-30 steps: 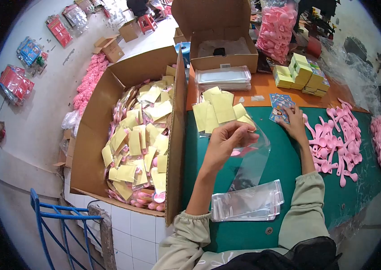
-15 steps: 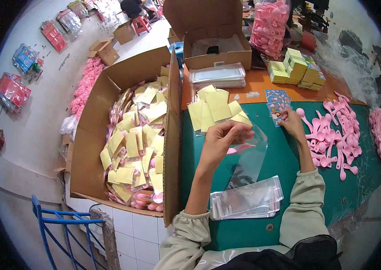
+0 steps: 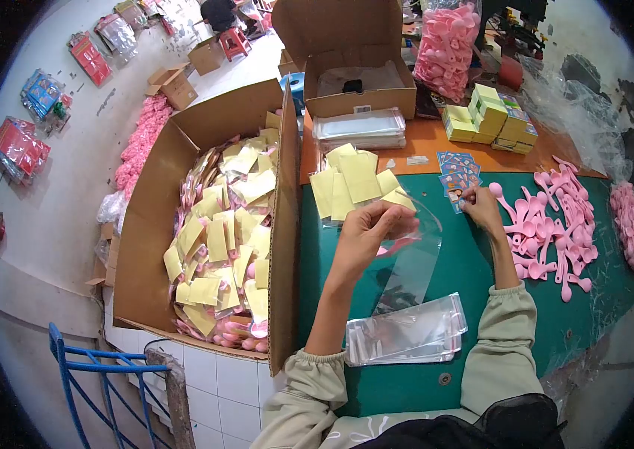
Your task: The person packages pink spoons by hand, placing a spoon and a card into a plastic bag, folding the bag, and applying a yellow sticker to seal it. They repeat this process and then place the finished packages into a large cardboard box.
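My left hand (image 3: pixel 365 238) is closed on a clear plastic bag (image 3: pixel 411 275), which hangs down to the right over the green table mat. A pink spoon (image 3: pixel 397 246) shows at that hand, partly hidden by the fingers. On the mat's far side lie several overlapping blue cards (image 3: pixel 457 166). The fingers of my right hand (image 3: pixel 486 212) pinch the nearest blue card at its lower edge. Loose pink measuring spoons (image 3: pixel 554 233) are heaped right of that hand. Below my left hand lies a stack of clear bags (image 3: pixel 406 333).
A large open carton (image 3: pixel 281 299) full of yellow-carded packets stands on the left. More such packets (image 3: pixel 360 176) lie beyond my left hand. Card stacks (image 3: pixel 489 112), a bag of pink spoons (image 3: pixel 448 49) and an open box (image 3: pixel 362 101) line the back.
The view has shifted slightly. Both hands keep nearly the same places, the left with the bag and the right at the blue cards.
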Demonstrator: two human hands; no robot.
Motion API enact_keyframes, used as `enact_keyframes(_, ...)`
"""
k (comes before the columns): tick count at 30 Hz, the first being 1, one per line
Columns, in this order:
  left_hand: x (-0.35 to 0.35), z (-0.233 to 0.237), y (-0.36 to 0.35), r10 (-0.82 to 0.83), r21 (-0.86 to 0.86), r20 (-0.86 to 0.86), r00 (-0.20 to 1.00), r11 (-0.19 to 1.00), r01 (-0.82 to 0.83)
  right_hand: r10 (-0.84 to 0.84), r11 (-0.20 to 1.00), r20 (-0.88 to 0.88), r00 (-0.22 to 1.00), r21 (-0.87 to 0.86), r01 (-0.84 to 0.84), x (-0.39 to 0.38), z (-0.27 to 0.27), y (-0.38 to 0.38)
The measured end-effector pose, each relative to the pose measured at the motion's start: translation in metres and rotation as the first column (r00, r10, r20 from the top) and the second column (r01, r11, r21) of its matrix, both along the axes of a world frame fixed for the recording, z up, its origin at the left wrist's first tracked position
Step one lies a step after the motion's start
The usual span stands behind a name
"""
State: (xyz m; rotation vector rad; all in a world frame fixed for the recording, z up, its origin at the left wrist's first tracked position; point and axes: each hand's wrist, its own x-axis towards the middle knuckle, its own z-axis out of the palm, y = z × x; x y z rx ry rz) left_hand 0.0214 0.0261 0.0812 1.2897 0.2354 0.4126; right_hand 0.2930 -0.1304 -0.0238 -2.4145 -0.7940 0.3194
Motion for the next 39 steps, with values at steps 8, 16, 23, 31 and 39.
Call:
enact_keyframes(8, 0.000, 0.000, 0.000, 0.006, 0.005, -0.011, 1.000, 1.000, -0.006, -0.096, 0.989, 0.401, 0.911, 0.143, 0.041, -0.026, -0.003, 0.006)
enact_keyframes(16, 0.000, 0.002, -0.001, -0.060, 0.025, -0.020, 0.998, 0.998, 0.061, 0.252, 0.879, -0.060, 0.966, 0.432, -0.202, -0.039, 0.066, -0.004)
enact_keyframes(23, 0.003, -0.005, -0.004, -0.037, 0.149, -0.048, 0.998, 0.988, 0.044, 0.519, 0.767, 0.043, 0.853, 0.418, -0.488, -0.123, 0.185, -0.021)
enact_keyframes(31, 0.000, 0.003, -0.010, -0.079, 0.408, -0.160, 0.984, 0.902, 0.139, 0.623, 0.719, 0.232, 0.747, 0.205, -0.664, -0.139, 0.185, -0.021)
enact_keyframes(39, -0.002, 0.011, -0.021, -0.072, 0.548, -0.188, 0.980, 0.820, 0.165, 0.680, 0.726, 0.103, 0.726, 0.043, -0.686, -0.153, 0.168, -0.006)
